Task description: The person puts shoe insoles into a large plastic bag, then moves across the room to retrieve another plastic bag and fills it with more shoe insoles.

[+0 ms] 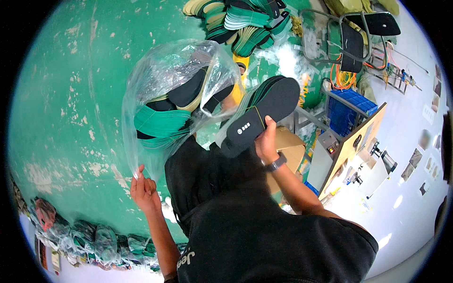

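Note:
A clear plastic bag (177,54) stands open in front of me, with bundles of green and black insoles (160,121) inside. At its left lower edge my left hand (146,191) has its fingers closed on the film. My right hand (267,141) grips a thick stack of insoles (278,96) tied with a thin yellow band. The stack is tilted beside the bag's right side, a black sole face turned up and green and grey edges showing. My right thumb lies on top; the fingers beneath are hidden.
Loose piles of insoles (245,21) lie on the green floor at the far side. A folding chair (351,45), a blue crate (349,113), a cardboard box (289,147) and a bench machine (351,155) stand to the right. Several filled bags (104,243) line the left wall.

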`<state>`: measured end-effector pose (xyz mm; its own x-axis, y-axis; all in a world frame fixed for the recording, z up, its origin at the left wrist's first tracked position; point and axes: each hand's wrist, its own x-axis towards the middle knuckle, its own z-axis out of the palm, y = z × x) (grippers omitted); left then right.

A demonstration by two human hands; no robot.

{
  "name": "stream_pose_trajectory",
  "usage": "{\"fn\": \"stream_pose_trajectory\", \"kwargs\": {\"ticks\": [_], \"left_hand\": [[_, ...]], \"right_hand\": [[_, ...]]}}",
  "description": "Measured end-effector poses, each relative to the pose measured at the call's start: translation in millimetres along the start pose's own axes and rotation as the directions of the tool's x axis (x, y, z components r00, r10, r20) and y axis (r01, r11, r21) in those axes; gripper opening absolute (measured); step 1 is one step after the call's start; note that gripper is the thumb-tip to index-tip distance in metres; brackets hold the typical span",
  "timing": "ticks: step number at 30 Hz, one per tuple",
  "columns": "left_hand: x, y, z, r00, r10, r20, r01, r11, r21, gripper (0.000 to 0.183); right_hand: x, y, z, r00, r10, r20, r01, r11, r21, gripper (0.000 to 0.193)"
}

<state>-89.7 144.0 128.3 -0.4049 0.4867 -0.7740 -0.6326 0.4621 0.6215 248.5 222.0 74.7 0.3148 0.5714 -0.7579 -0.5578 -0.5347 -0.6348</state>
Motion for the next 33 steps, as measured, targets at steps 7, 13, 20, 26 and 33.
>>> {"fn": "stream_pose_trajectory", "kwargs": {"ticks": [7,13,20,26,33], "left_hand": [[-1,-4,10,0.999,0.038,-0.021,-0.038,0.999,0.011,0.023],[-7,1,11,0.999,0.028,-0.045,-0.027,0.999,0.025,0.024],[-12,7,-24,0.999,0.044,0.008,-0.045,0.983,0.177,0.019],[3,7,-33,0.876,0.482,-0.027,-0.321,0.623,0.714,0.033],[32,-29,66,0.861,0.114,0.496,-0.477,0.522,0.707,0.019]], "right_hand": [[-34,4,22,0.610,0.774,0.171,-0.716,0.630,-0.299,0.042],[2,49,30,0.489,0.850,0.196,-0.737,0.523,-0.428,0.042],[57,21,-5,0.963,0.207,0.170,-0.188,0.975,-0.122,0.037],[46,-38,-6,0.991,0.054,0.126,-0.052,0.998,-0.025,0.040],[-13,-18,-45,0.882,0.458,0.113,-0.457,0.889,-0.043,0.047]]}}
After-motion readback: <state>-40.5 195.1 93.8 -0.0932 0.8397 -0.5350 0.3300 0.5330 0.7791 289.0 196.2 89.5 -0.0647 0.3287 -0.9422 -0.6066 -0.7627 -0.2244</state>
